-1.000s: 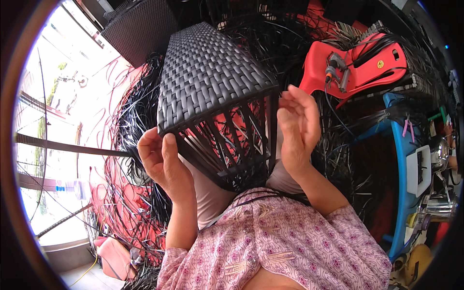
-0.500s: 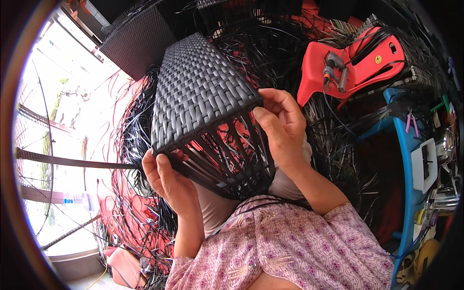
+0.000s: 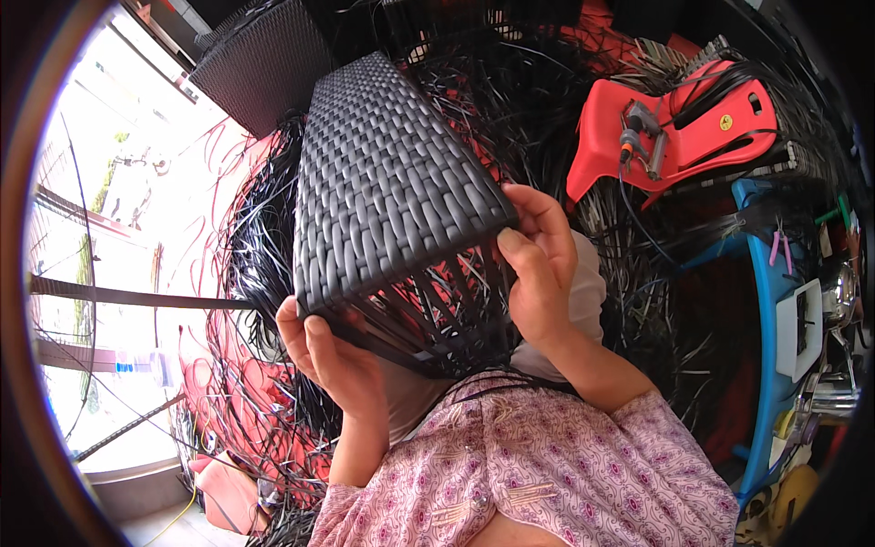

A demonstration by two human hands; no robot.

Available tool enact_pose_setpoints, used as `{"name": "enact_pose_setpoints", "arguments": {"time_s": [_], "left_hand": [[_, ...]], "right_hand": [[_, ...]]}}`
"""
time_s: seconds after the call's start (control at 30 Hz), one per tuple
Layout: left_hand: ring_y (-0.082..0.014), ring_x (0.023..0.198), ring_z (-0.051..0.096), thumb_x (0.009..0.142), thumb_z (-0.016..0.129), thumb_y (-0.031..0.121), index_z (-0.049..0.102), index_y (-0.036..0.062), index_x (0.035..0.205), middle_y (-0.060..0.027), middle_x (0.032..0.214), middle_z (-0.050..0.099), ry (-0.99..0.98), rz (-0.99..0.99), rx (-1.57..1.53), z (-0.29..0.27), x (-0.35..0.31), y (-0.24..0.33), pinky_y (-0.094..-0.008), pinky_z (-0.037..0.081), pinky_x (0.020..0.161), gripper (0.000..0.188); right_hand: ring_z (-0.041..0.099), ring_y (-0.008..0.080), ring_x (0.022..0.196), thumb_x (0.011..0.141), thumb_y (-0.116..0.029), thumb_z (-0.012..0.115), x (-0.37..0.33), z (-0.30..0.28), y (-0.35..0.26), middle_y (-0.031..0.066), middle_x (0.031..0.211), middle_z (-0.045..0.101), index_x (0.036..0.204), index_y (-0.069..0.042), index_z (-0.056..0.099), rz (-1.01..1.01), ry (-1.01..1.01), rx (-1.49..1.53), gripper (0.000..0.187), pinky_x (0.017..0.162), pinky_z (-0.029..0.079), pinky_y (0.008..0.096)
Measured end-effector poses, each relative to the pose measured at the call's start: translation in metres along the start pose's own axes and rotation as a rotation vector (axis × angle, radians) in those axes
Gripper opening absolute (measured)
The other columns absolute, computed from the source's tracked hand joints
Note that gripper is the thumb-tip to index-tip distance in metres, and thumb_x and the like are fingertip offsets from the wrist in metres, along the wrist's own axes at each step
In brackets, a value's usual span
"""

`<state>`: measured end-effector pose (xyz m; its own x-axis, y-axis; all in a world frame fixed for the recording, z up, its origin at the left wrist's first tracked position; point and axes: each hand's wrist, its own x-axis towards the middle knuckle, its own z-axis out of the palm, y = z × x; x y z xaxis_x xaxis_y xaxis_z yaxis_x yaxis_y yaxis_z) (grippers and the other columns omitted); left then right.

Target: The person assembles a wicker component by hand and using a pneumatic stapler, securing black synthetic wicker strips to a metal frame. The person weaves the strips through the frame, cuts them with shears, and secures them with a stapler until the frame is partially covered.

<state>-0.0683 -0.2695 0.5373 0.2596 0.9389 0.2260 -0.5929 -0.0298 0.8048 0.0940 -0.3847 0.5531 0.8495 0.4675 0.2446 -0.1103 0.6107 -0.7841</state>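
Observation:
A dark grey woven basket (image 3: pixel 383 173), made of flat plastic strips, rests between my knees with one tightly woven face turned up toward me. Its near end shows spaced bare strips with gaps between them. At the near left corner, my left hand (image 3: pixel 335 360) pinches the edge between thumb and fingers. The near right corner is gripped the same way by my right hand (image 3: pixel 544 273), thumb on the near side and fingers over the rim. Parts of the fingertips are hidden behind the edge.
Piles of loose black strips (image 3: pixel 264 246) surround me on a red floor covering. To the right are a red plastic seat (image 3: pixel 679 137) with a corded power tool (image 3: pixel 643 137) on it, and a blue frame (image 3: pixel 766 365) with a white tray (image 3: pixel 798 330). Behind the basket stands another dark woven piece (image 3: pixel 260 68).
The basket's near edge has come slightly lower and toward the right, tilting its woven face more toward me. Both hands have moved with it, keeping their hold on the corners.

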Motion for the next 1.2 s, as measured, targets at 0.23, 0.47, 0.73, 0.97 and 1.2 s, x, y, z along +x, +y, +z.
{"name": "enact_pose_setpoints", "arguments": {"time_s": [0.23, 0.47, 0.73, 0.97, 1.2], "left_hand": [[-0.0142, 0.087, 0.058, 0.094, 0.064, 0.032, 0.043, 0.006, 0.127, -0.0071, 0.11, 0.059, -0.127, 0.012, 0.154, -0.021, -0.025, -0.014, -0.0272, 0.049, 0.074, 0.047], [-0.0199, 0.116, 0.052, 0.09, 0.07, 0.027, 0.043, 0.0041, 0.124, -0.0103, 0.123, 0.054, -0.208, -0.07, 0.188, -0.061, -0.054, -0.008, -0.0364, 0.039, 0.103, 0.049], [-0.017, 0.111, 0.052, 0.089, 0.072, 0.022, 0.045, 0.0038, 0.123, -0.0078, 0.118, 0.054, -0.169, -0.166, 0.211, -0.067, -0.071, -0.004, -0.033, 0.038, 0.102, 0.048], [-0.0145, 0.106, 0.055, 0.089, 0.07, 0.017, 0.045, 0.0027, 0.123, -0.0061, 0.115, 0.057, -0.147, -0.154, 0.173, -0.067, -0.073, -0.004, -0.0299, 0.04, 0.099, 0.045], [-0.0132, 0.106, 0.055, 0.096, 0.063, 0.016, 0.047, 0.0027, 0.125, -0.0067, 0.116, 0.059, -0.182, -0.118, 0.173, -0.067, -0.073, -0.006, -0.0289, 0.04, 0.099, 0.035]], "right_hand": [[0.058, 0.0145, 0.104, 0.081, 0.006, 0.042, -0.024, -0.029, 0.02, 0.0119, 0.117, 0.06, 0.131, 0.002, 0.044, -0.047, -0.045, -0.008, 0.05, 0.094, 0.045, 0.0296], [0.057, 0.0206, 0.112, 0.082, 0.0, 0.041, -0.059, -0.051, 0.035, 0.0184, 0.128, 0.055, 0.137, 0.002, 0.032, -0.062, -0.162, -0.044, 0.056, 0.1, 0.044, 0.0357], [0.056, 0.022, 0.115, 0.084, 0.004, 0.039, -0.079, -0.063, 0.026, 0.0202, 0.132, 0.052, 0.138, 0.002, 0.03, 0.041, -0.185, -0.146, 0.055, 0.102, 0.044, 0.0375], [0.055, 0.0206, 0.117, 0.083, 0.006, 0.038, -0.079, -0.062, 0.019, 0.0183, 0.131, 0.053, 0.139, 0.002, 0.032, 0.079, -0.219, -0.126, 0.057, 0.103, 0.043, 0.0358], [0.055, 0.0199, 0.115, 0.085, 0.004, 0.041, -0.077, -0.061, 0.016, 0.0171, 0.13, 0.053, 0.141, 0.002, 0.032, 0.095, -0.21, -0.115, 0.056, 0.103, 0.042, 0.0352]]}}
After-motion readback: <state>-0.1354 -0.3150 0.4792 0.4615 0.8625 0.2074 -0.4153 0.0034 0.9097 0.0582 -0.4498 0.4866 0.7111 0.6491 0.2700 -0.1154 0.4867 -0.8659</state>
